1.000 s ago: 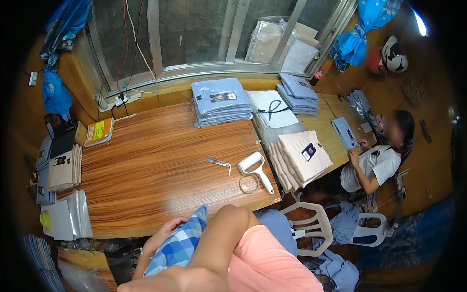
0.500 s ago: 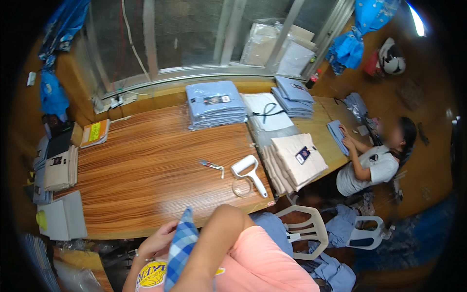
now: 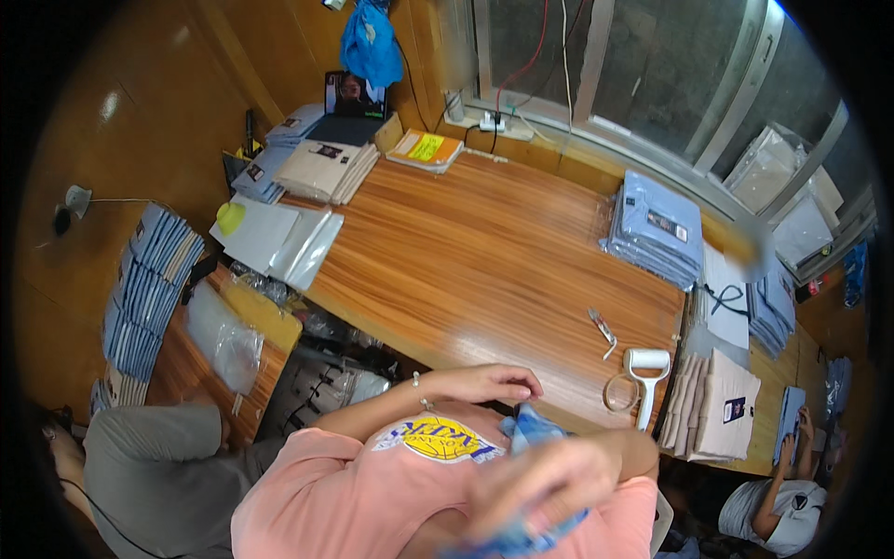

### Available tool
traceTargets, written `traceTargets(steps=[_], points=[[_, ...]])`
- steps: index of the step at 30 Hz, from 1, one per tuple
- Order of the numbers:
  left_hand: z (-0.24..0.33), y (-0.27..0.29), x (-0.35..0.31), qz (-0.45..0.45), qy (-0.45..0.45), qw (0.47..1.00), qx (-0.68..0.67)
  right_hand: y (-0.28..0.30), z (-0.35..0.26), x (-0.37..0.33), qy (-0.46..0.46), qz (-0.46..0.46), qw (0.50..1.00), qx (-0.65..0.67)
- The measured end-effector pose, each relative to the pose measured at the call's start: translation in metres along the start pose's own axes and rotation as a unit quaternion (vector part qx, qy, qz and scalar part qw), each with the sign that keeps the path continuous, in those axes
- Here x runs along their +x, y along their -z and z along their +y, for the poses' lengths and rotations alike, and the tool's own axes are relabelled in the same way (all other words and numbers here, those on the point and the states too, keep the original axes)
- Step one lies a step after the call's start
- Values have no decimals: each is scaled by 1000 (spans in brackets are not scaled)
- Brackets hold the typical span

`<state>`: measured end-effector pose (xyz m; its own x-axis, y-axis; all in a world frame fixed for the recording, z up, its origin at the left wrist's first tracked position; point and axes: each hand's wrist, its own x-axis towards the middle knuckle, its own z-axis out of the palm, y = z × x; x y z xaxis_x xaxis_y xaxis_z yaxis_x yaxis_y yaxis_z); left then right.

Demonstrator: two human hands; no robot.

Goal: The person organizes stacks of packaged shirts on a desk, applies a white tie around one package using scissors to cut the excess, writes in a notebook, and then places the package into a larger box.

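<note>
A blue checked cloth point(image 3: 538, 426) hangs in front of my pink shirt, between my two hands. My left hand point(image 3: 494, 383) is bent over the cloth's upper end, with thumb and fingertips closed at its edge. Over the lower part of the cloth is my right hand point(image 3: 540, 480), close to the camera and smeared by motion, so its grip cannot be made out. Parts of the cloth show beside and below that hand. On the wood-grain table point(image 3: 484, 252) beyond, a white lint roller point(image 3: 646, 373), a tape roll point(image 3: 620, 393) and a small cutter-like tool point(image 3: 602, 328) lie to the right.
Bagged blue shirts point(image 3: 656, 224) are stacked at the far right; beige folded garments point(image 3: 724, 401) lie nearer. At the left stand a laptop point(image 3: 356, 102), beige garments point(image 3: 326, 170) and clear bags point(image 3: 307, 247). One person in grey point(image 3: 172, 466) sits at left, another point(image 3: 778, 508) works at right.
The view has swung left, bringing the laptop, shirt stacks and a seated person into sight. My left hand is at the cloth's top; my right hand has come up in front of the cloth.
</note>
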<state>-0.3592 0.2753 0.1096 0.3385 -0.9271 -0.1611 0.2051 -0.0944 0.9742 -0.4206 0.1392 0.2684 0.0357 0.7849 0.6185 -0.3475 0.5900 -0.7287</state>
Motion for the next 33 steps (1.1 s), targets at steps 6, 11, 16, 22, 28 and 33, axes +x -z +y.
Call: traceTargets(steps=[6, 11, 16, 22, 28, 33], points=[[-7, -11, -6, 47, -4, 999, -15, -16, -3, 16, 89, 24, 996, 11], [-22, -15, -13, 78, -1, 995, -53, -1, -10, -36, 53, -29, 997, 46], [-21, -19, -10, 95, -39, 994, -24, 1, -10, -59, 53, 45, 998, 6], [-13, -19, -11, -49, -126, 989, 64, 19, 10, -70, 58, 280, 950, -126], [-26, 2, 19, -211, -95, 972, 42, 45, 17, -34, 106, 501, 822, -250], [-3, 105, -37, 90, -179, 949, 242, 124, 2, 15, 178, 630, 710, -261]])
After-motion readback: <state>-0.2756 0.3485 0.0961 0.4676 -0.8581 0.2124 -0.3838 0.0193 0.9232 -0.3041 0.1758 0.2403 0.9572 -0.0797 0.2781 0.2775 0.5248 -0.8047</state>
